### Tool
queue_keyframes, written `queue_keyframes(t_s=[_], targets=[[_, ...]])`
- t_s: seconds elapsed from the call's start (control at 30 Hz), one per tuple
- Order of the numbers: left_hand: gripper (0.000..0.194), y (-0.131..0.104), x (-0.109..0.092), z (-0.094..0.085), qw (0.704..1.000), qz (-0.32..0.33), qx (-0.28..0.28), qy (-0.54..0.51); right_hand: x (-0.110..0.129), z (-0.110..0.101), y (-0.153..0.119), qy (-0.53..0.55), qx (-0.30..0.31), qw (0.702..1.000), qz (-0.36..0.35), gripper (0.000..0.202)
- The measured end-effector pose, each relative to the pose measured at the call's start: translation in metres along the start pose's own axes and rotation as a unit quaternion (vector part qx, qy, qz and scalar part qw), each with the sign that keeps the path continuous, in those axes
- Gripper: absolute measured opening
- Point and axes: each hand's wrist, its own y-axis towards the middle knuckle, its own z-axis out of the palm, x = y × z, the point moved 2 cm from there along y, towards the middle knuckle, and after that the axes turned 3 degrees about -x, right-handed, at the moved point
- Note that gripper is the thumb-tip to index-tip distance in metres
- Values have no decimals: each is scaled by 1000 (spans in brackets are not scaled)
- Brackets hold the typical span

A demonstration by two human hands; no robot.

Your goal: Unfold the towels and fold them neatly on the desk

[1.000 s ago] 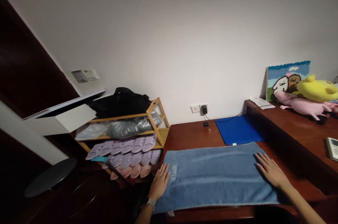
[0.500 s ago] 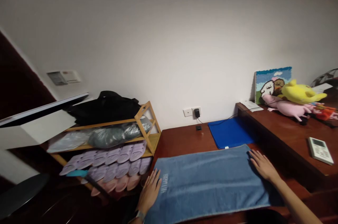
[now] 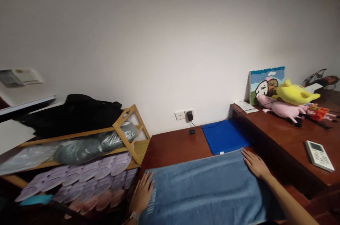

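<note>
A blue towel (image 3: 202, 186) lies spread over the reddish-brown wooden desk, with a few soft wrinkles and pale lettering near its left edge. My left hand (image 3: 142, 190) rests on the towel's left edge, fingers stretched and slightly apart. At the far right corner, my right hand (image 3: 255, 164) lies flat on the towel with its fingers extended. Neither hand grips anything. Just behind the towel is a folded bright blue cloth (image 3: 225, 136) with a small white tag.
On the left stands a wooden rack (image 3: 135, 136) with a black bag (image 3: 79, 113), plastic-wrapped items and rows of purple slippers (image 3: 82, 172). A raised ledge at right holds plush toys (image 3: 284, 106), a dog picture (image 3: 265, 85) and a white remote (image 3: 318, 156). A black plug (image 3: 190, 115) sits in the wall socket.
The view has shifted, so the rack appears larger and further left. Both hands remain on the same sides of the towel, which still lies spread out.
</note>
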Motion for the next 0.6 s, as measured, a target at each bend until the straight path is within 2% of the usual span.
queue_keyframes(t_s=[0.13,0.3,0.37,0.43,0.47,0.53,0.6], targets=[[53,1,-4,-2,1000,4,-15,-4,-11,-12,0,24,13,1000,8,63],[51,4,-5,-12,999,9,-37,-2,-1,-23,-3,23,6,1000,11,60],[50,6,-19,-20,998,22,-62,-3,3,-26,-4,28,12,999,15,61],[47,4,-54,-29,993,46,-104,-18,3,-28,-3,39,16,999,21,62],[45,-1,-82,-33,989,67,-124,-34,2,-29,-2,48,18,998,25,62],[40,-19,-159,-35,979,128,-133,-84,-1,-27,0,72,20,997,35,63],[37,-50,-254,-29,955,237,-95,-148,-6,-25,2,101,20,994,45,62]])
